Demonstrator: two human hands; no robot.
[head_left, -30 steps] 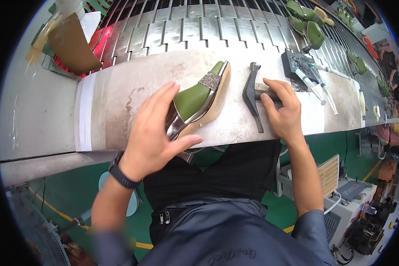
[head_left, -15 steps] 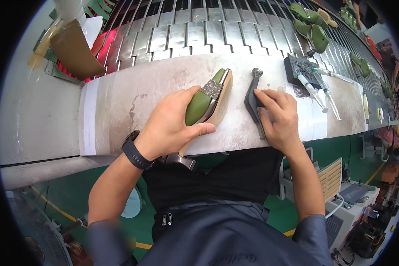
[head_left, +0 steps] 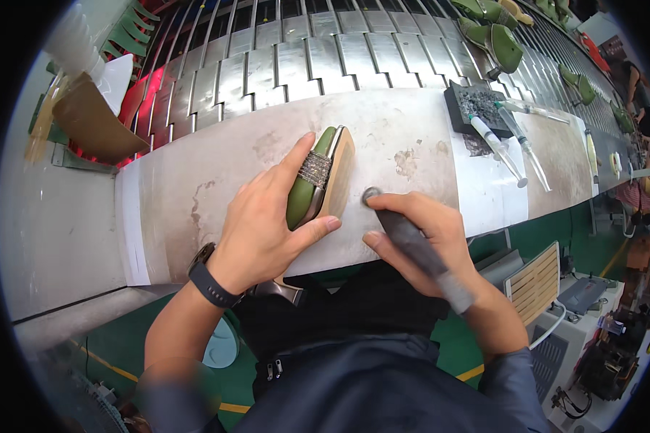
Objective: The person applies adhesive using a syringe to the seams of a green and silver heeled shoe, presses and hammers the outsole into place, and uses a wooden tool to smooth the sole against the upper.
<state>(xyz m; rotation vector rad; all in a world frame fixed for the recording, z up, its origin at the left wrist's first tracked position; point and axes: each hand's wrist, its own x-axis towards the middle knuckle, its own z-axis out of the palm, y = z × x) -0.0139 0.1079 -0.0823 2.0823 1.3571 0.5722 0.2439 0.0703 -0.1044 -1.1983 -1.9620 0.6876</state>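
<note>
My left hand [head_left: 261, 216] is wrapped over a green high-heeled shoe [head_left: 300, 203], pressing it on its side on the worktable. The shoe's tan sole faces right, and a glittering band crosses its toe. Its dark shiny heel [head_left: 282, 290] sticks out past the near table edge below my wrist. To the right, my right hand [head_left: 430, 234] is closed around a dark metal hammer [head_left: 412, 242], lifted and slightly blurred. The hammer's round face points toward the shoe without touching it; its other end reaches back over my wrist.
Several syringes [head_left: 498, 148] lie by a black foam block [head_left: 469, 108] on white paper at right. Beyond the worktable [head_left: 217, 187] runs a metal slat conveyor [head_left: 296, 68] carrying more green shoes [head_left: 495, 45]. A brown board [head_left: 97, 123] stands at far left.
My right hand has picked the hammer up off the table and swung it left toward the shoe. My left hand and the shoe sit slightly lower and farther left in view.
</note>
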